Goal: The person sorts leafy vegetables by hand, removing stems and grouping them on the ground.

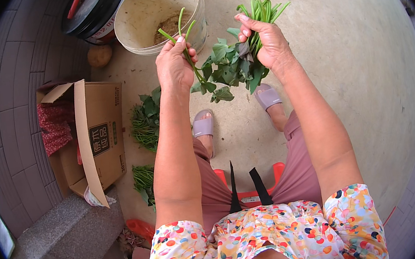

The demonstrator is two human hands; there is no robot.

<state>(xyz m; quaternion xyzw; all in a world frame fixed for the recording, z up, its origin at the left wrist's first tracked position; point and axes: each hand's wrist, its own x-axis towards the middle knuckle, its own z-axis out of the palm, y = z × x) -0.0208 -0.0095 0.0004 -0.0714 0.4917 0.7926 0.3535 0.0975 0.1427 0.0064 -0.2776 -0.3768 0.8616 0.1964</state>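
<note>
Several leafy green stems [196,71] are pinched between the thumb and fingers of my left hand [175,62], their cut ends up and leaves hanging down to the right. My right hand [269,42] grips a thick bunch of leafy green stems [263,10], cut ends at the top and leaves below. The leaves of the two holdings meet or overlap between my hands. To the left of my left forearm, one pile of leafy greens [145,123] lies on the floor, and another bunch [144,180] lies closer to me, both partly hidden by the arm.
A large whitish plastic bucket [124,35] with brown residue inside stands beyond my left hand. Behind it are a black lidded bucket [83,19] and a round brown object [99,55]. An open cardboard box [106,102] holding red patterned cloth lies left, near a stone step [65,230]. A red plastic bag [141,229] lies nearby.
</note>
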